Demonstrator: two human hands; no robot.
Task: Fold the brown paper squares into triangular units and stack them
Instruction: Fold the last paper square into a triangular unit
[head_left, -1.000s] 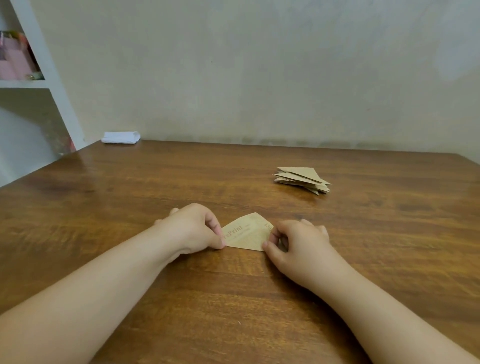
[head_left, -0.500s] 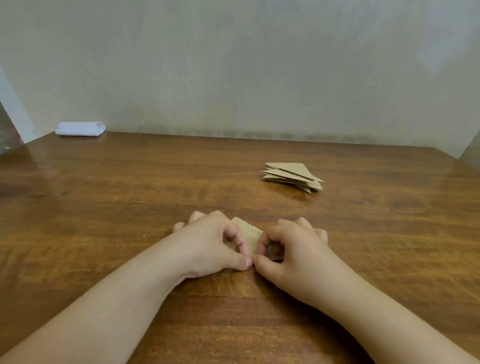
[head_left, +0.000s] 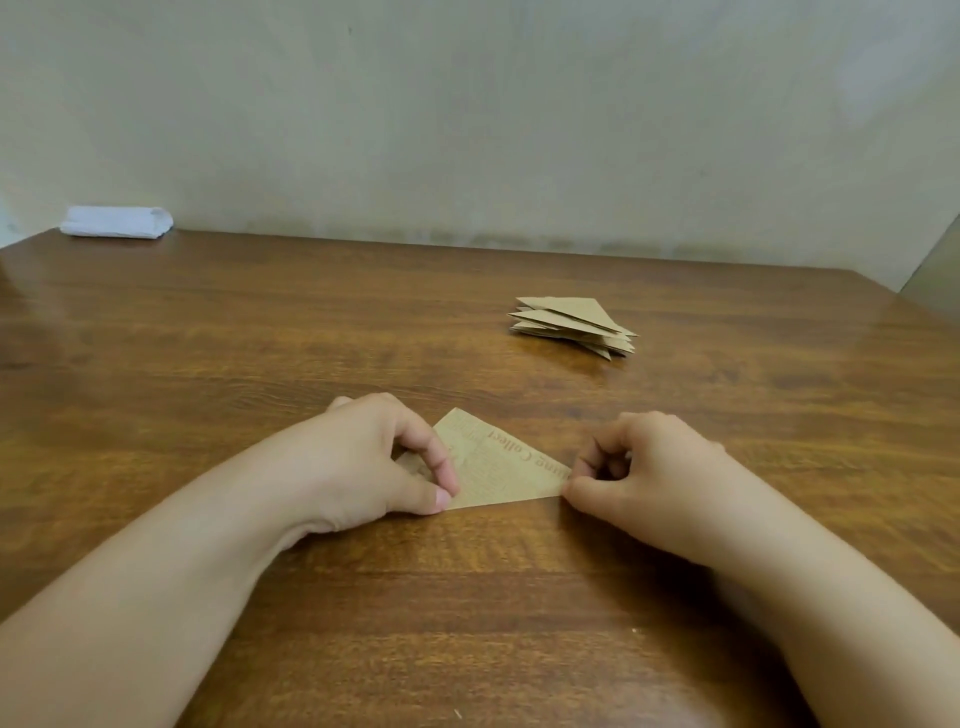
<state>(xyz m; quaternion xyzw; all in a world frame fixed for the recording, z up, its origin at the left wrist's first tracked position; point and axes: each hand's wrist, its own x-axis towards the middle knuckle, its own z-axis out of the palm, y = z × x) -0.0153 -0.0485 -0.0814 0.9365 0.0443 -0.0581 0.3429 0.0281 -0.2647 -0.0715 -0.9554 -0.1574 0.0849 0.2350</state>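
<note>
nearest the camera, both forearms reach in over the wooden table (head_left: 208, 322). the left hand (head_left: 374, 457) has its fingers curled, thumb and forefinger pinching the left end of the folded paper (head_left: 498, 467). the right hand (head_left: 639, 467) is likewise curled, thumb and forefinger pinching the paper's right corner. both grips are closed on the sheet itself, one at each end.

the paper lies flat on the table between the hands, folded into a triangle with its long edge toward the person and its apex pointing away. printed lettering shows on the upper face.

handling judgement: the sheet looks thin, light and fairly crisp; it should hold a crease once pressed but may spring open or slide on the glossy tabletop if released early. best held at the two end corners as now, with a fingertip run along the fold to set it. rough pulling could tear or skew the corners.

further back, to the right, the stack of triangles (head_left: 574, 326) sits well apart from the hands, its layers slightly fanned. light pieces there could shift when another is laid on.

at the far left edge, against the wall, lies a white folded cloth (head_left: 117, 228).
</note>
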